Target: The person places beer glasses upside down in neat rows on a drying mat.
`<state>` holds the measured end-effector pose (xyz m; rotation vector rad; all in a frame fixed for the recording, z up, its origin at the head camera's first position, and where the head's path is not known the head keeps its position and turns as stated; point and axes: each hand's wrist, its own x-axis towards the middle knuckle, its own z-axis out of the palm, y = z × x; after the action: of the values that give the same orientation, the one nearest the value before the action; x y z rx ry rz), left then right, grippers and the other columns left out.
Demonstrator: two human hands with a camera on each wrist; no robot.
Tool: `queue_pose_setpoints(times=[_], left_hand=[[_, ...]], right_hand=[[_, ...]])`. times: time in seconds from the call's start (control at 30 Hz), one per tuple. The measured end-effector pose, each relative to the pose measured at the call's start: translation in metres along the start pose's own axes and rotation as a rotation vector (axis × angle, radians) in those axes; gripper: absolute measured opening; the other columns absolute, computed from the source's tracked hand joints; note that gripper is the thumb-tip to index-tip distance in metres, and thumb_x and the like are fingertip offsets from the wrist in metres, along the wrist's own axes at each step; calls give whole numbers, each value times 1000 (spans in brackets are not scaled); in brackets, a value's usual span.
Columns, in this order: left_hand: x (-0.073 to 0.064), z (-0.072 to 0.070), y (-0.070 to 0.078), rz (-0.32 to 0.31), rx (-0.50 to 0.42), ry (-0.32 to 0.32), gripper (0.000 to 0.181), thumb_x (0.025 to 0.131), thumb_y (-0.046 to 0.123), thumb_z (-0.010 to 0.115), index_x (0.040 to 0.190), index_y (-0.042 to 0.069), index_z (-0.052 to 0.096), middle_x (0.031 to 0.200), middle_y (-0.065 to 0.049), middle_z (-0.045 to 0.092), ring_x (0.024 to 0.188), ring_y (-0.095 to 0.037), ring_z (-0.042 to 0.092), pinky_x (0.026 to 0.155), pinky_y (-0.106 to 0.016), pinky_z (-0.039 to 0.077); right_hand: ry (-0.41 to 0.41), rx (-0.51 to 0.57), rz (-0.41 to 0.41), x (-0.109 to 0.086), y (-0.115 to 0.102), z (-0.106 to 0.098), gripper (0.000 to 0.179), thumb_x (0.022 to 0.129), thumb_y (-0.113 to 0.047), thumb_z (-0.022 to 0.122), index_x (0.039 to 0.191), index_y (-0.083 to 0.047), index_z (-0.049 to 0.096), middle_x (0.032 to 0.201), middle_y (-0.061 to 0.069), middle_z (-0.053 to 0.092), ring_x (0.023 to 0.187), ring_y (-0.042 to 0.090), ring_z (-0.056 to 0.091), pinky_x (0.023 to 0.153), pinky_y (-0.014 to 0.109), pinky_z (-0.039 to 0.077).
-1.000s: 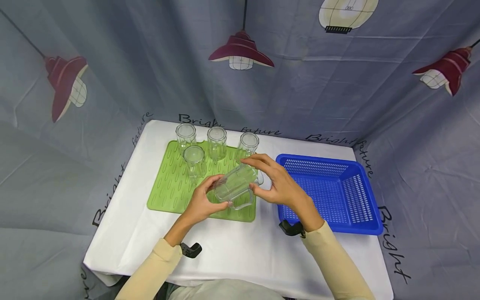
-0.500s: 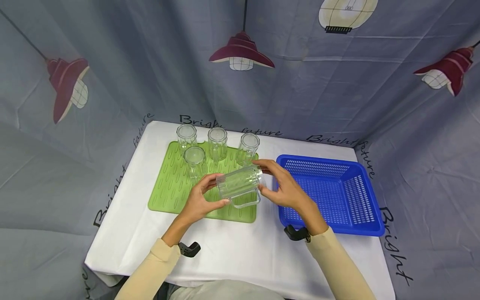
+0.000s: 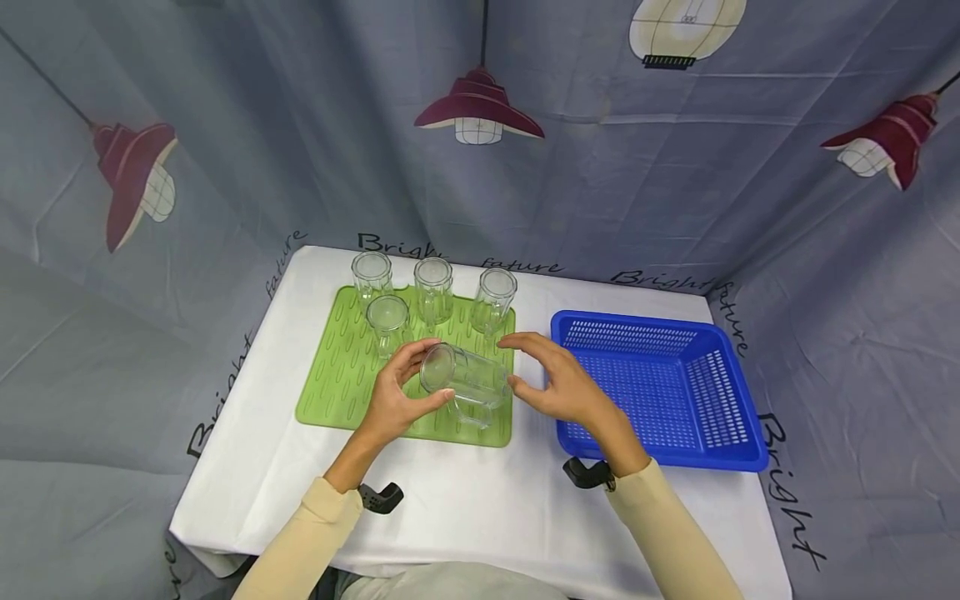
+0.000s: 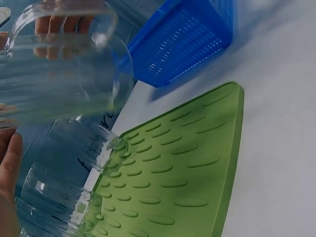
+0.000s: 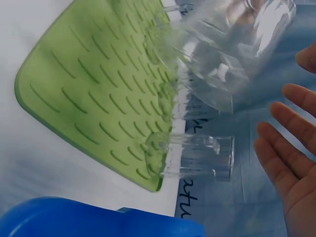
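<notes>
A clear glass mug (image 3: 472, 375) with a handle is held on its side above the green drying mat (image 3: 337, 392). My left hand (image 3: 397, 396) grips one end of it, thumb at the near side and fingers at the far side. The mug's other end slopes slightly down to the right, its handle toward me. Beside that end is my right hand (image 3: 562, 383), thumb and fingers spread; the right wrist view shows these fingers (image 5: 291, 148) apart from the glass. Blurred in the left wrist view, the mug (image 4: 64, 74) is large and close.
Several more glass mugs stand upright on the mat, among them a back right one (image 3: 493, 300) and a front one (image 3: 388, 323). A blue plastic basket (image 3: 738, 400) sits to the right on the white-covered table (image 3: 480, 508). A grey printed curtain (image 3: 337, 150) hangs behind.
The mug has tipped from rising rightward to sloping down rightward, one round end turning toward the head camera. My right fingers, earlier around its right end, have opened away from it.
</notes>
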<state>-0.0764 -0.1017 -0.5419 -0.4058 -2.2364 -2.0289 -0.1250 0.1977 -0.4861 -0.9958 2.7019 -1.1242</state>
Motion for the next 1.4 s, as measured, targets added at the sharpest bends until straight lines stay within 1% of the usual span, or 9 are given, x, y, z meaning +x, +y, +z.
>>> queue_pose_setpoints(times=[0.27, 0.47, 0.63, 0.83, 0.97, 1.13, 1.23, 1.3, 1.4], left_hand=[[-2, 2, -4, 21, 18, 2, 70, 83, 3, 90, 147, 13, 63, 147, -13, 63, 134, -17, 60, 114, -27, 52], [-1, 2, -4, 21, 7, 1, 70, 82, 3, 90, 146, 15, 63, 147, -11, 63, 136, -16, 60, 117, -24, 50], [-1, 4, -4, 38, 9, -8, 71, 82, 3, 91, 147, 13, 63, 146, -13, 62, 136, -17, 60, 116, -23, 50], [5, 3, -8, 54, 64, -12, 73, 81, 8, 93, 147, 13, 63, 143, -12, 64, 130, -20, 61, 112, -26, 50], [11, 1, -12, 37, 109, -30, 73, 81, 13, 94, 147, 16, 64, 143, -7, 64, 130, -19, 60, 113, -29, 49], [18, 0, -14, 33, 141, -39, 75, 81, 16, 95, 149, 20, 62, 144, -5, 64, 130, -21, 60, 112, -31, 49], [23, -1, -16, 41, 150, -38, 78, 81, 16, 96, 151, 20, 61, 144, -4, 64, 130, -22, 60, 110, -30, 48], [27, -1, -17, 55, 153, -35, 80, 81, 15, 96, 152, 17, 60, 145, -5, 64, 131, -25, 60, 110, -30, 48], [31, -1, -17, 61, 161, -20, 84, 80, 14, 97, 154, 16, 57, 147, -6, 64, 133, -27, 60, 113, -34, 49]], right_hand=[[10, 23, 10, -1, -1, 0, 54, 93, -20, 71, 147, -19, 63, 151, 3, 65, 143, 29, 60, 116, 59, 54], [14, 31, 25, -1, 0, -1, 56, 93, -19, 71, 149, -18, 62, 152, 3, 63, 142, 28, 60, 114, 55, 56], [23, 28, 16, -2, 2, -1, 55, 94, -19, 71, 148, -19, 62, 152, 3, 63, 142, 27, 60, 114, 54, 56], [32, 29, 16, -5, 2, 0, 54, 94, -18, 71, 147, -15, 63, 152, 3, 64, 140, 27, 61, 112, 53, 57], [32, 31, 55, -10, 2, 1, 56, 95, -21, 72, 149, -15, 61, 152, 2, 64, 136, 29, 64, 111, 55, 57], [42, 13, 129, -19, 5, 4, 58, 96, -24, 72, 152, -19, 59, 153, 2, 63, 130, 30, 65, 109, 56, 57], [77, -22, 166, -25, 11, 6, 54, 97, -22, 70, 151, -19, 60, 150, 4, 64, 125, 27, 62, 104, 52, 57], [111, -48, 191, -29, 15, 8, 52, 98, -20, 70, 149, -18, 62, 148, 6, 65, 122, 27, 59, 101, 50, 56], [155, -78, 230, -37, 21, 10, 50, 98, -20, 71, 147, -15, 63, 149, 9, 64, 126, 29, 54, 105, 53, 52]])
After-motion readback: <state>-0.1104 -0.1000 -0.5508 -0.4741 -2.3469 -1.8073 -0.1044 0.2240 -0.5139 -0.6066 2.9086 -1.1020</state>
